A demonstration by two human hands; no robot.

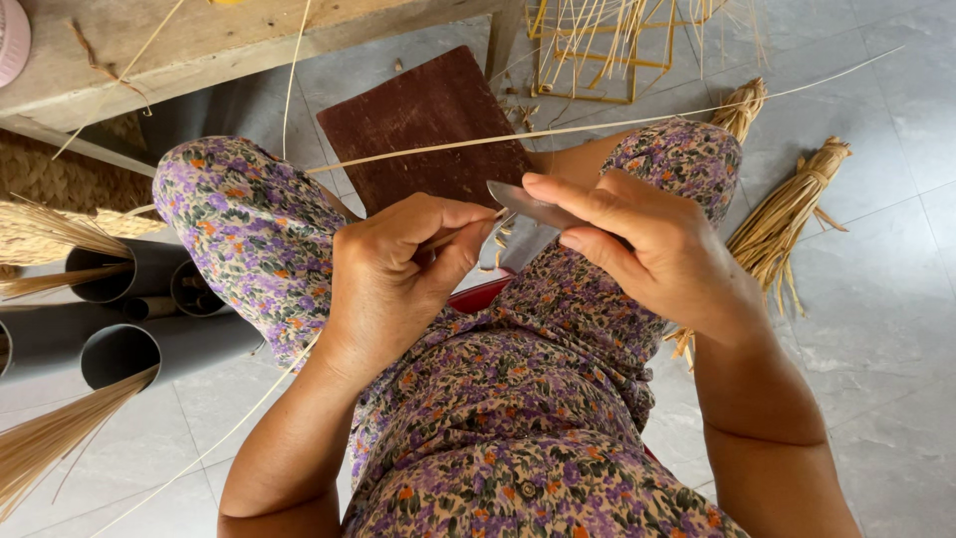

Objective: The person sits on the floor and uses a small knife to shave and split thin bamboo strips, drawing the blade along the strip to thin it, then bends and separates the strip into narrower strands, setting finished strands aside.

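Observation:
My left hand pinches a thin pale reed strip between thumb and fingers, just above my lap. My right hand grips a small knife, whose metal blade points left and meets the strip's end beside my left thumb. Another long pale strip runs across my knees toward the upper right. Small shavings hang under the blade. I sit in a purple floral dress.
A dark brown board lies on the tiled floor ahead. Grey pipes holding straw bundles sit at left under a wooden bench. Tied straw bundles lie at right. A yellow reed frame stands beyond.

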